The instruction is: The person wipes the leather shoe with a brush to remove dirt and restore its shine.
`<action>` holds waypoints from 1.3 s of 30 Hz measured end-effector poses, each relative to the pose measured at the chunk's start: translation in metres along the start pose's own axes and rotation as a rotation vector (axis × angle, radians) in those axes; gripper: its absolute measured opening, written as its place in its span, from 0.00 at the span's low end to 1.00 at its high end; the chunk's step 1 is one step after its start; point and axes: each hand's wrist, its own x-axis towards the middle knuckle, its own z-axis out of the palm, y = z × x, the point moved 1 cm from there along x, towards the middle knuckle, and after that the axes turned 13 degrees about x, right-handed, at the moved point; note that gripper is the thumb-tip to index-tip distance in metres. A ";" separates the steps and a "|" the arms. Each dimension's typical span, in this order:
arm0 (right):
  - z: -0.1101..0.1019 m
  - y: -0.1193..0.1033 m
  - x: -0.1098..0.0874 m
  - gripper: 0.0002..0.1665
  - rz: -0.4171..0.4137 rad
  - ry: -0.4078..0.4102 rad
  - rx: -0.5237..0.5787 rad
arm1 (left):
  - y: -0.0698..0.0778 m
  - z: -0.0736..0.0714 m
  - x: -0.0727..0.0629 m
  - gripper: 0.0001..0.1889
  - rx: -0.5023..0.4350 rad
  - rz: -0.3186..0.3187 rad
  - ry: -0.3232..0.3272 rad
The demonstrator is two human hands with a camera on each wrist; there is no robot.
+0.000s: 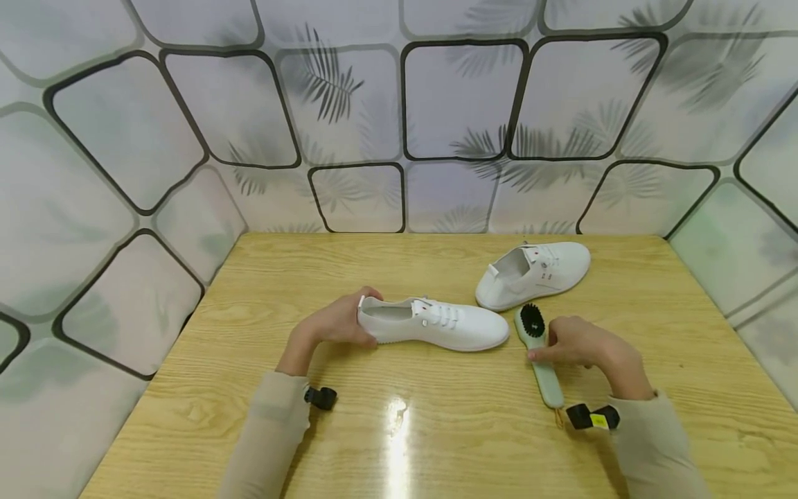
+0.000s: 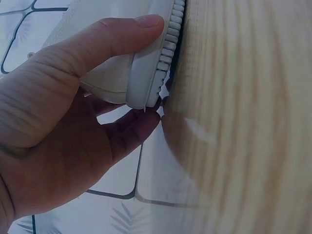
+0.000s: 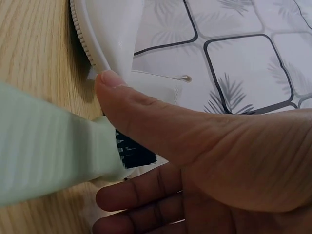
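Note:
My left hand (image 1: 339,320) grips the heel of a white lace-up shoe (image 1: 461,326), which stands with its toe to the right. In the left wrist view the thumb (image 2: 141,31) lies along the shoe's side just above the ribbed sole (image 2: 168,48), with the fingers (image 2: 131,136) behind the heel. At the right, a pale green brush (image 1: 546,381) lies with its black bristles (image 1: 533,320) up. Over its neck is my right hand (image 1: 586,346), thumb and fingers loosely spread on either side. The right wrist view shows gaps between these fingers (image 3: 131,195) and the brush (image 3: 58,146).
Another white shoe (image 1: 542,274) stands behind the brush, toe to the far right. The wooden table (image 1: 249,277) is bounded by a patterned backdrop (image 1: 461,104) at the back and sides. An orange cord loop (image 1: 559,418) hangs from the brush handle's end.

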 end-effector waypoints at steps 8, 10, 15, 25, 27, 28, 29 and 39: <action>0.005 -0.005 0.000 0.28 0.021 0.010 -0.013 | -0.004 -0.001 0.000 0.42 -0.025 0.009 -0.047; 0.005 -0.005 0.000 0.28 0.021 0.012 -0.021 | -0.007 -0.001 -0.001 0.42 0.000 0.023 -0.046; 0.005 -0.005 0.000 0.29 0.030 0.009 -0.031 | -0.011 -0.001 -0.002 0.39 0.071 0.051 -0.025; 0.009 -0.002 0.003 0.26 0.040 -0.002 -0.005 | -0.007 0.000 0.000 0.39 0.135 0.028 -0.021; 0.009 -0.002 0.004 0.26 0.033 0.002 0.003 | -0.007 0.000 0.001 0.38 0.141 0.028 -0.016; 0.009 -0.002 0.004 0.26 0.029 0.004 0.007 | -0.007 0.000 0.001 0.38 0.144 0.029 -0.014; 0.009 -0.002 0.005 0.26 0.020 0.007 0.010 | -0.007 0.000 0.001 0.37 0.143 0.030 -0.012; 0.009 -0.003 0.008 0.25 0.001 0.029 0.009 | -0.005 -0.001 -0.001 0.36 0.021 0.058 -0.039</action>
